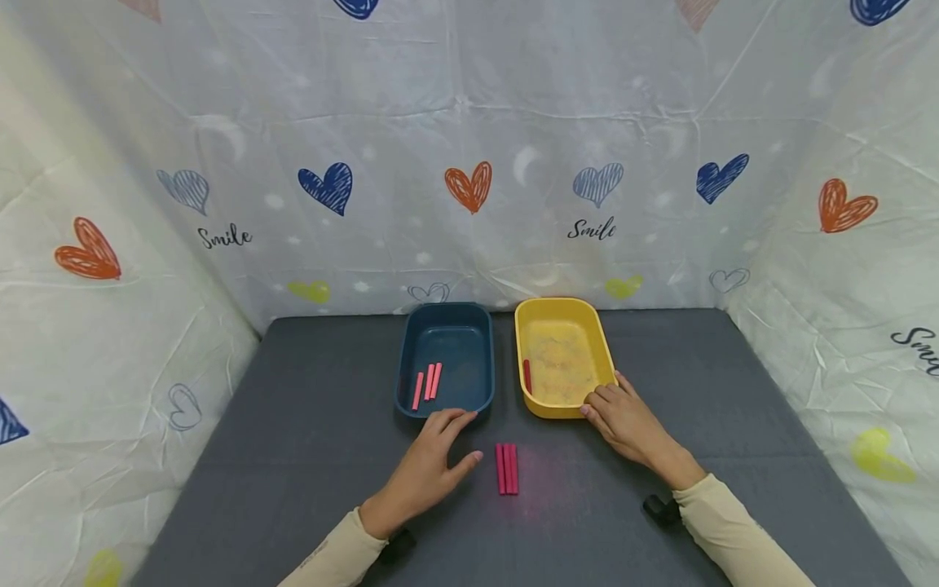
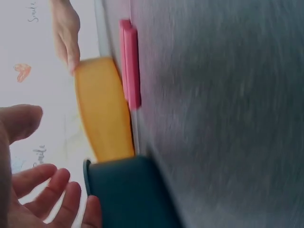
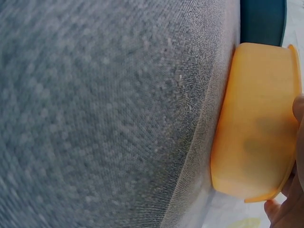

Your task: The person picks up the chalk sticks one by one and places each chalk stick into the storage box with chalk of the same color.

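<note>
My left hand point(image 1: 428, 471) is at the front edge of a dark blue tray point(image 1: 482, 359), fingers loosely bent and thumb apart, holding nothing. Its fingertips overlap the rim in the head view. My right hand point(image 1: 632, 424) grips the front right corner of a yellow tray point(image 1: 555, 410), its thumb point(image 3: 298, 108) at the rim. Three light pink sticks point(image 1: 430, 381) lie in the blue tray. One dark red stick point(image 1: 527, 377) lies along the yellow tray's left wall. Between my hands, three deep pink sticks point(image 1: 507, 469) lie side by side on the table.
The grey table point(image 1: 323, 440) bears both trays, which stand side by side near its back edge. Behind and beside it hangs a white sheet point(image 1: 396, 147) printed with hearts. A dark wrist strap piece point(image 1: 660, 511) shows under the right sleeve.
</note>
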### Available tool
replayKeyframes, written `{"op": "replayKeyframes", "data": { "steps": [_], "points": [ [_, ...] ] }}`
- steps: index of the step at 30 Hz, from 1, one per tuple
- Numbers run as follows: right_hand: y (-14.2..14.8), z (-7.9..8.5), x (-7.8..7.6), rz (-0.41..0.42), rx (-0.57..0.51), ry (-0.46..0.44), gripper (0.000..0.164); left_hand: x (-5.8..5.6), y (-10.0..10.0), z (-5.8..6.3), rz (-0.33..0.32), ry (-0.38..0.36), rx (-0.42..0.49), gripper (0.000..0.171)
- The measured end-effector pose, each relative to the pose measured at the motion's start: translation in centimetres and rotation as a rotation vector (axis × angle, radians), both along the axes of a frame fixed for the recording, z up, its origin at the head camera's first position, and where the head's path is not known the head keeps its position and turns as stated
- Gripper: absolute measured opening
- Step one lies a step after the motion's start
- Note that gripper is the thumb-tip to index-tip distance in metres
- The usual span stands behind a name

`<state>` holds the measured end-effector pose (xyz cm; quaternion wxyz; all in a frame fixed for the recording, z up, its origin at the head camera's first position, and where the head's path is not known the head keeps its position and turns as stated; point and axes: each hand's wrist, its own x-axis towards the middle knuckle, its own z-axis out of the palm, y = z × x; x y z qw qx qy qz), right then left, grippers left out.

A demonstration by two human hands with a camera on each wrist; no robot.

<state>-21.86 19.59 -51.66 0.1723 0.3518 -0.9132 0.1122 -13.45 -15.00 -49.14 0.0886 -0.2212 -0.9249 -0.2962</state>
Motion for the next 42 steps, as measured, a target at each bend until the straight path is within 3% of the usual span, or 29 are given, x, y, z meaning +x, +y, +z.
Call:
{"op": "replayKeyframes", "data": {
  "steps": [6, 21, 42],
  "points": [
    [0.0, 0.1, 0.0, -0.005, 0.006, -0.006, 0.017, 0.3, 1.0, -0.7, 0.001, -0.088, 0.015, 0.067],
    [-0.1, 0.2, 0.1, 0.004, -0.021, -0.007, 0.016, -0.1, 2.4, -1.7, 0.0, -0.289, -0.061, 0.08],
    [-0.1, 0.1, 0.1, -0.003, -0.018, -0.039, 0.016, -0.1, 3.1, -2.6, -0.024, -0.29, -0.168, 0.08]
  ]
}}
